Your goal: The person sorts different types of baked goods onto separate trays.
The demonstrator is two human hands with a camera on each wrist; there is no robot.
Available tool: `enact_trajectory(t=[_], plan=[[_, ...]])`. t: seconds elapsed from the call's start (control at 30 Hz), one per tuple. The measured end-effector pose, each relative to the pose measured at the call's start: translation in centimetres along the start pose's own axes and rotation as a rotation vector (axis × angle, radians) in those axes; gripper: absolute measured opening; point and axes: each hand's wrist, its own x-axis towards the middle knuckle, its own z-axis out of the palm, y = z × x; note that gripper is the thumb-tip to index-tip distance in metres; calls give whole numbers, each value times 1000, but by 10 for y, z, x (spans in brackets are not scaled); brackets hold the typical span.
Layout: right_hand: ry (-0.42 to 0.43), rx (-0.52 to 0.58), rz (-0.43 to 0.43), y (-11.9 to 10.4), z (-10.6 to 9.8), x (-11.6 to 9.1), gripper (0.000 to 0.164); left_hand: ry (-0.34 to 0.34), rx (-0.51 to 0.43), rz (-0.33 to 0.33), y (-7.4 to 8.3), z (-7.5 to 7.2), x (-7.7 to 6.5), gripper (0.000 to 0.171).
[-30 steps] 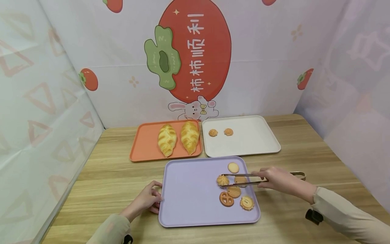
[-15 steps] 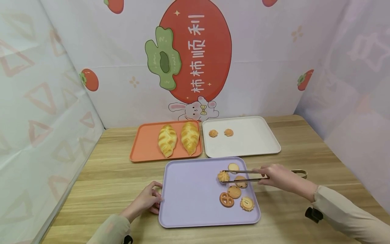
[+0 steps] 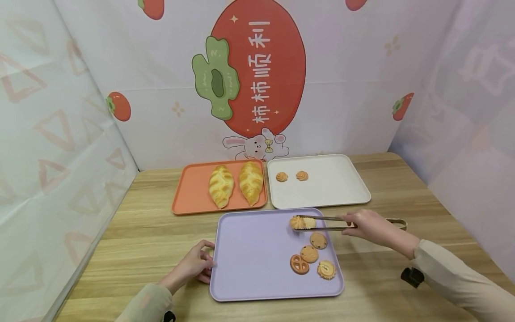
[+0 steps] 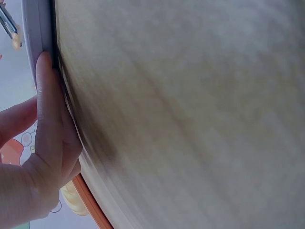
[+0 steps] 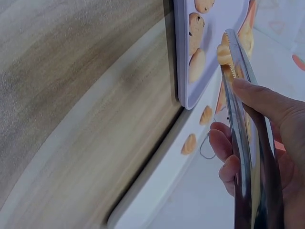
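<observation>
Above the far right corner of the lavender tray (image 3: 249, 255), find the star-ridged cookie (image 3: 297, 222) pinched between the toothed tips of the metal tongs (image 5: 240, 148). Note the right grip (image 3: 370, 227) clamped round the tongs, and the left grip (image 3: 193, 264) against the tray's left rim, with thumb and forefinger apart. To do this well, squeeze just enough to seat the teeth on the ridges; probably easy to tip or spin with so narrow a hold. Raise straight and level before any sideways move, clear of the pale round cookie (image 3: 309, 223) right behind the tips; impossible to tell whether touching. Brace the rim lightly with the left grip against any slide.

For textures, compare the deep piped grooves of the pinched piece with the smooth face of the pale disc, the dark flecks on the speckled cookie (image 3: 318, 241) and the open holes of the glossy brown pretzel (image 3: 299, 264). Observe too the polished, slender tongs, the matte tray with rounded corners, and the streaked wood grain of the counter (image 3: 153, 246).
</observation>
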Motion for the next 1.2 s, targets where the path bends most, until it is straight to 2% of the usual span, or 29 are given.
enact_trajectory(t=[0.43, 0.67, 0.87, 1.2], plan=[[-6, 1, 64, 13, -4, 3, 35, -4, -4, 3, 0, 0, 0, 43], [36, -27, 62, 19, -7, 7, 37, 5, 2, -1, 0, 0, 0, 42], [30, -15, 119, 26, -10, 10, 39, 10, 0, -3, 0, 0, 0, 43], [40, 7, 163, 42, -13, 15, 39, 2, 2, 3, -1, 0, 1, 44]])
